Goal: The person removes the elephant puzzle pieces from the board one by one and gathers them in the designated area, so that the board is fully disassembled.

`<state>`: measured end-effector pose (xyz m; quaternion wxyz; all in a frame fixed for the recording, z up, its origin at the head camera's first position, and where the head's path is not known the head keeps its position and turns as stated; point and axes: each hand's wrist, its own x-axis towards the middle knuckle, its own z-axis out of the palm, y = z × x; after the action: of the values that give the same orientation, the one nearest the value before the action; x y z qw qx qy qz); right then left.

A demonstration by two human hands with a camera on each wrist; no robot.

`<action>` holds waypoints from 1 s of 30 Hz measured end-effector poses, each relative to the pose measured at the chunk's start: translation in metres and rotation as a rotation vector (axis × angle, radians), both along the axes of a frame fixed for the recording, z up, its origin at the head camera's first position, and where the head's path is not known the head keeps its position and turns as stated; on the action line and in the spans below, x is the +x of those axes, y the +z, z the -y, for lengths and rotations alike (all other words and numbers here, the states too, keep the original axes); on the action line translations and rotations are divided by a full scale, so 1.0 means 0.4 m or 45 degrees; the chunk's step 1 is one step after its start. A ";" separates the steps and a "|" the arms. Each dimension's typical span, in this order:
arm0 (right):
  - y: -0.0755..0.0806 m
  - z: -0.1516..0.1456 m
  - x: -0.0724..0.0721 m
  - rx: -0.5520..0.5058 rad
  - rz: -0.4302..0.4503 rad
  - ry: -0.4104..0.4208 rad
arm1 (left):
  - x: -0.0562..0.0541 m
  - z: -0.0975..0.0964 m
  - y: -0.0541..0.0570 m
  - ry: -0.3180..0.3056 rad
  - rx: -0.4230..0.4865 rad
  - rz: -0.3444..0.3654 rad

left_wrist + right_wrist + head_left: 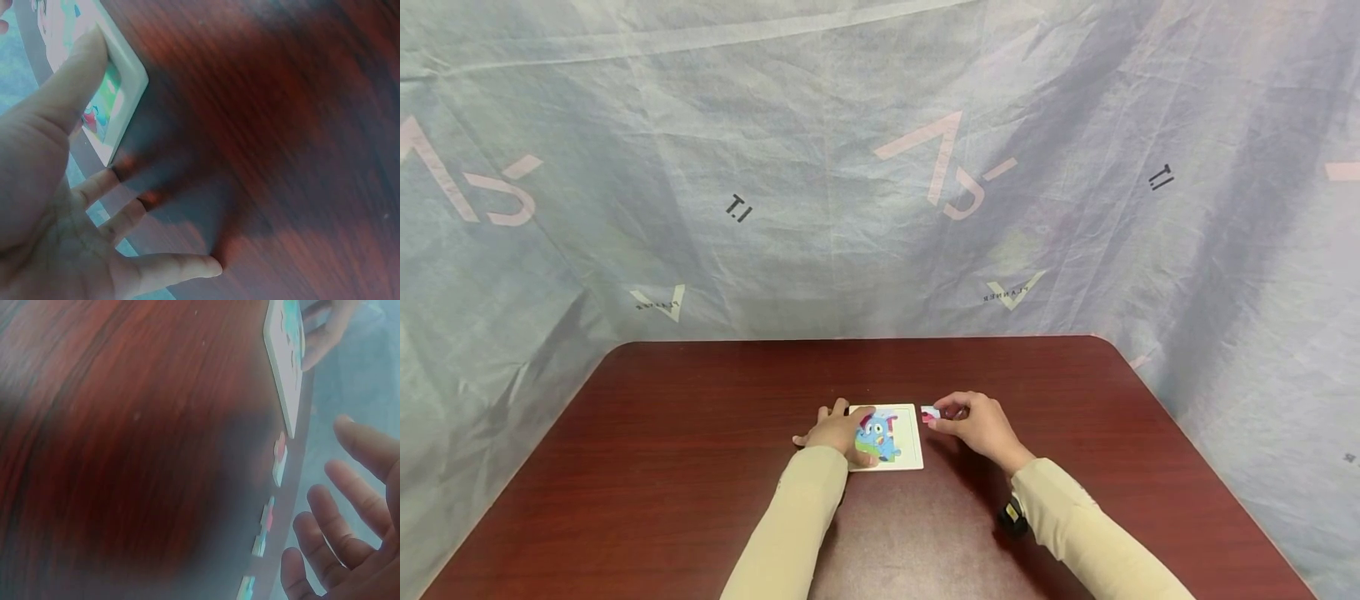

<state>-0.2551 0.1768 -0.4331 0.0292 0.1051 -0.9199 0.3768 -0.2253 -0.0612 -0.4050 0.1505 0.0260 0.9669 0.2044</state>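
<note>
A square puzzle board (911, 442) with a pale frame lies flat on the table, a blue cartoon figure partly filled in on it. My left hand (835, 433) is spread at its left side. Its thumb (87, 56) lies over the board, while the other fingers reach past the edge to the tabletop. Just right of the board lies a small pink-and-white puzzle piece (929, 414). Over it hovers my right hand (981, 423), thumb and fingers apart and loosely bent; the right wrist view shows a gap between them and the piece (280, 461).
Two more puzzle pieces show in the right wrist view, one with pink (265, 528) and one at the lower edge (245, 587). The dark red wooden table (700, 417) has rounded far corners. Behind it hangs a grey printed cloth (820, 208).
</note>
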 end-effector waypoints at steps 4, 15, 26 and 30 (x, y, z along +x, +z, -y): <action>-0.005 0.017 -0.001 0.012 0.033 -0.027 | -0.008 0.002 -0.013 0.005 0.011 0.002; -0.006 0.059 -0.006 -0.022 0.052 0.022 | -0.012 0.003 -0.021 0.029 0.034 -0.001; -0.006 0.099 -0.014 0.004 0.072 0.013 | -0.015 0.001 -0.016 0.037 0.005 0.002; -0.004 0.113 -0.014 0.022 0.080 0.005 | -0.008 -0.001 -0.007 0.035 0.018 0.011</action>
<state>-0.2606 0.1318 -0.4345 -0.0012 0.0951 -0.9234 0.3719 -0.2287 -0.0608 -0.4078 0.1517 0.0127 0.9650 0.2134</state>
